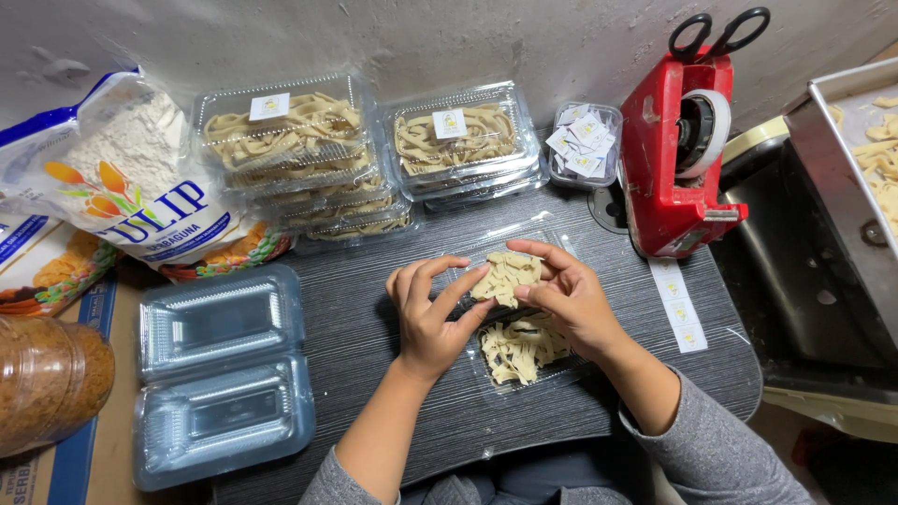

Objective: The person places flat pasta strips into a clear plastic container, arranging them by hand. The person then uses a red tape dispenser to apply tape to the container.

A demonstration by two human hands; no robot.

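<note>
Both hands grip one clump of pale pastry strips [506, 277] above an open clear container [524, 351] on the bench [365, 327]: left hand [432, 318], right hand [566, 295]. Behind the container, filled boxes [295, 140] stand stacked.

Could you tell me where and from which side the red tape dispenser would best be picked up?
I would grip the red tape dispenser across its narrow body, fingers coming down from above on its two long flanks. The scissors lie at its far end and the tape roll sits in its middle, so the plain near half, toward the sticker strip, seems safest.
</note>
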